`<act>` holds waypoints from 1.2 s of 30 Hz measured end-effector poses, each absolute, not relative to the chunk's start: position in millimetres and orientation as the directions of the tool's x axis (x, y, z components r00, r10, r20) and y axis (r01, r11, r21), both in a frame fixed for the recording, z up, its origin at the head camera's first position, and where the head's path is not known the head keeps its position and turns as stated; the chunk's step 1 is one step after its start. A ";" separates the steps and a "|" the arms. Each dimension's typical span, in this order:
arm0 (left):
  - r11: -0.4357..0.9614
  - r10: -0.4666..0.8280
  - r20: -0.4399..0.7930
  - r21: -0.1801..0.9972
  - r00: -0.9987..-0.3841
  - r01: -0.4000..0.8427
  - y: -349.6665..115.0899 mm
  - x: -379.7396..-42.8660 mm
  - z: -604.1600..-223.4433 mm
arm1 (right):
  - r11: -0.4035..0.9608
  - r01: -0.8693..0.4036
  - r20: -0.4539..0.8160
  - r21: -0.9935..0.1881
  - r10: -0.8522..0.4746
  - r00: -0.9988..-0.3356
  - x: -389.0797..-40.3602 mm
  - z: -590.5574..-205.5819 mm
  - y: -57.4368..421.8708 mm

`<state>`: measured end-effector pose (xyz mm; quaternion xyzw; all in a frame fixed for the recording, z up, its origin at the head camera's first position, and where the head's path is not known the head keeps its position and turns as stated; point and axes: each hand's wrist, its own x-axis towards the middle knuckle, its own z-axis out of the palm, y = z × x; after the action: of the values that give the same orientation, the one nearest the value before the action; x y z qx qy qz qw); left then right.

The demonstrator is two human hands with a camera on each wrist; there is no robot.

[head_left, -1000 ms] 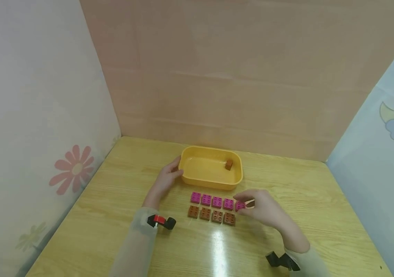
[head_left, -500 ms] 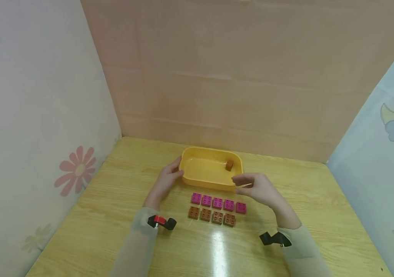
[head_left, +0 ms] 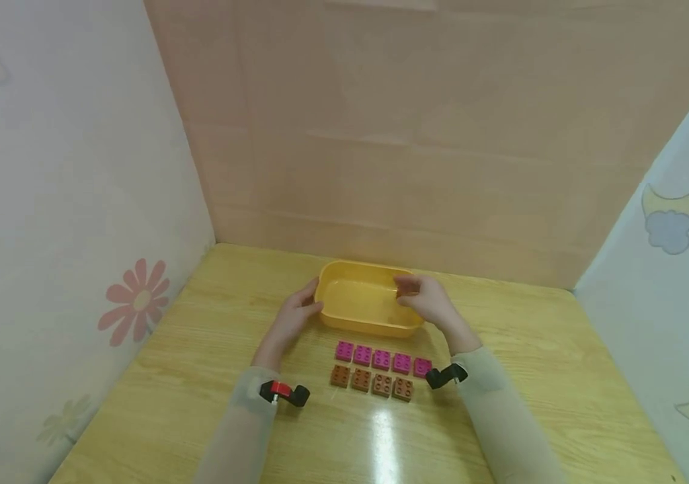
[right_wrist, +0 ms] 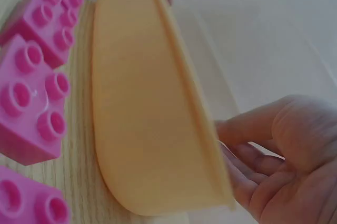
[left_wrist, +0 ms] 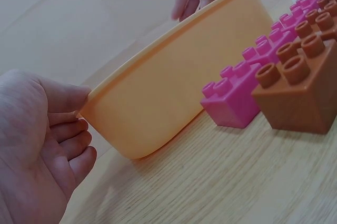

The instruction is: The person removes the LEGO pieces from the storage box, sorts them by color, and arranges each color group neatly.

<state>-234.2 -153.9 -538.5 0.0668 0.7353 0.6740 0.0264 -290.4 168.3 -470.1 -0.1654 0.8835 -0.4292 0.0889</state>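
Note:
My left hand pinches the left end of a yellow plastic tub, thumb at the rim, as the left wrist view shows. The right hand reaches over the tub's right end, its fingertips inside where a brown building brick lies. That brick is almost wholly hidden by the fingers, and whether they grip it I cannot tell. In the right wrist view the tub wall covers the fingertips. In front of the tub sits a row of several magenta building bricks, with a row of several brown building bricks nearer me.
The wooden table carries everything. A plain tan backdrop rises behind it. Patterned panels stand on both sides, the left panel with a red flower. Each sleeve has a black wrist mount, the left mount marked red.
My right hand has let go of the magenta brick at the row's right end and moved up and left into the tub, over the brown brick. The left hand keeps its hold.

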 end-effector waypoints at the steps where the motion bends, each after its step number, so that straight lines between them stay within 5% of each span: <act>1: 0.082 0.135 0.052 0.995 -0.990 0.063 -153.9 -233.9 -538.4 | 0.579 -0.225 -0.004 -0.783 -0.368 -0.930 -294.0 -472.2 166.2; 20: 0.060 0.139 0.077 0.994 -0.987 0.086 -146.7 -238.2 -545.0 | 0.736 -0.321 0.041 -0.596 -0.371 -0.928 -316.0 -488.0 157.9; 36: 0.063 0.141 0.081 0.994 -0.987 0.091 -145.7 -237.2 -544.6 | 0.763 -0.317 0.048 -0.564 -0.353 -0.934 -317.5 -487.6 156.8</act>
<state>-237.2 -145.7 -544.6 0.0796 0.7289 0.6797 0.0184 -317.5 156.8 -487.6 -0.1785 0.9383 -0.2946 0.0303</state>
